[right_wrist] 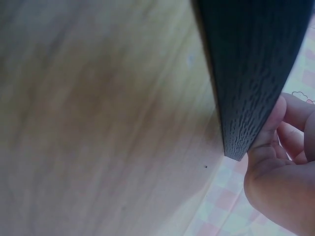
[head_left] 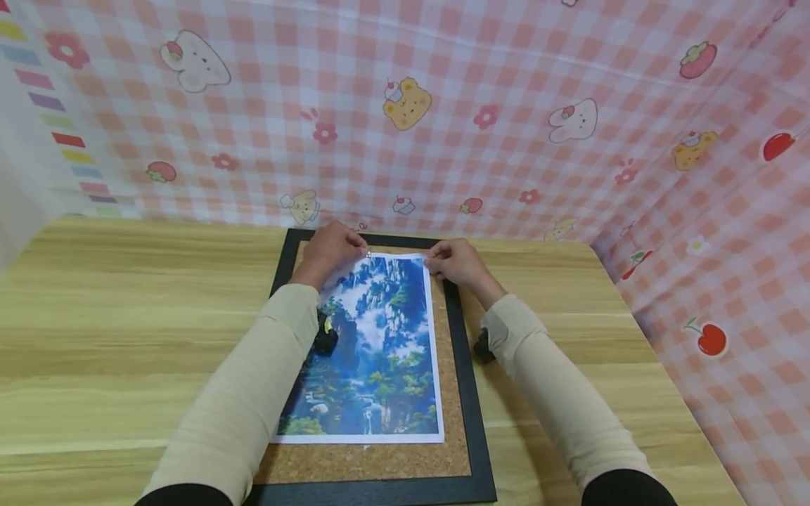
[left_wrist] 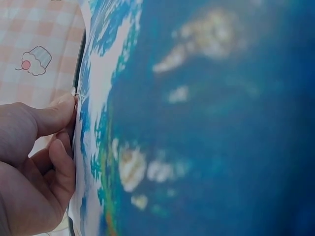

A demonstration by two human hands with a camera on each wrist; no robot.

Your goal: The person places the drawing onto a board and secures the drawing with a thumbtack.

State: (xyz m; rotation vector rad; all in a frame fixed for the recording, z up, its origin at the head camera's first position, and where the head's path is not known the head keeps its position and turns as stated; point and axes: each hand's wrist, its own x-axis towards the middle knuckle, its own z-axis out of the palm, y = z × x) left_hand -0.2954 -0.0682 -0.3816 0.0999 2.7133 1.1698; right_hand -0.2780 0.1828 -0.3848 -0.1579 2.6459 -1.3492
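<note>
A landscape print (head_left: 386,344) with a white border lies on a cork board (head_left: 373,464) in a black frame. At the print's top edge, my left hand (head_left: 330,249) pinches a small shiny push pin (head_left: 369,254) between thumb and fingertips. In the left wrist view the thumb and index finger of the left hand (left_wrist: 39,157) meet at the paper's edge, mostly covering the pin. My right hand (head_left: 462,264) pinches the print's top right corner. The right wrist view shows the right hand (right_wrist: 280,162) beyond the black frame (right_wrist: 251,73), which hides the paper.
The board rests on a light wood-grain table (head_left: 139,337), close to its back edge. A pink checked cloth (head_left: 354,105) with cartoon prints hangs behind the table and along the right side. Dark wrist-camera parts (head_left: 325,337) stick out under the left sleeve, over the print.
</note>
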